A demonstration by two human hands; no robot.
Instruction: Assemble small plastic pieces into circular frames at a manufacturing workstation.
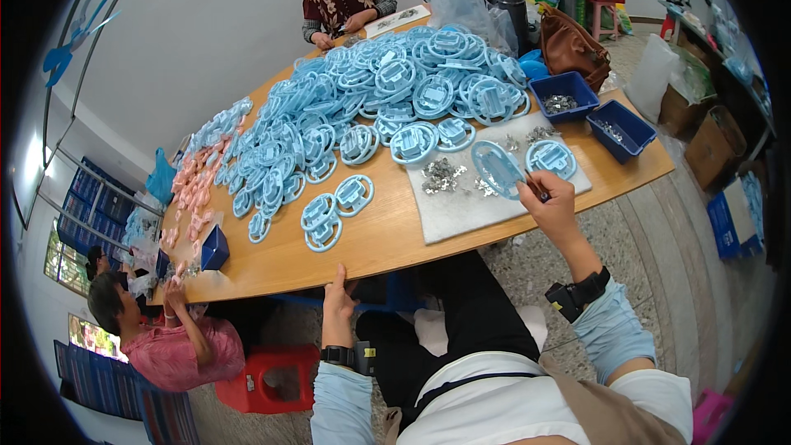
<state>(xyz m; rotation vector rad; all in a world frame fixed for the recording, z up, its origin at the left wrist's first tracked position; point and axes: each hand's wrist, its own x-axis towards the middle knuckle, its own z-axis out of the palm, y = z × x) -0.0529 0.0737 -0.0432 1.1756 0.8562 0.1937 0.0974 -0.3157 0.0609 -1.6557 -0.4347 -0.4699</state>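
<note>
My right hand (550, 202) is closed round the edge of a light blue oval plastic frame (497, 168) and holds it tilted above a white board. A short dark tool-like piece also shows in its fingers; its kind is hard to make out. Beside it, another blue oval frame (551, 160) lies on the white board (461, 218). Small metal pieces (443, 176) are heaped on the board's left part. My left hand (339, 301) rests at the near table edge, holding nothing, one finger stretched over the edge and the others partly hidden.
A large pile of blue frames (387, 74) covers the table (387, 255), with pink parts (198, 181) at left. Two blue bins (565, 97) of metal pieces stand at right. One person (346, 0) sits across; another (181, 338) works at left beside a red stool (268, 377).
</note>
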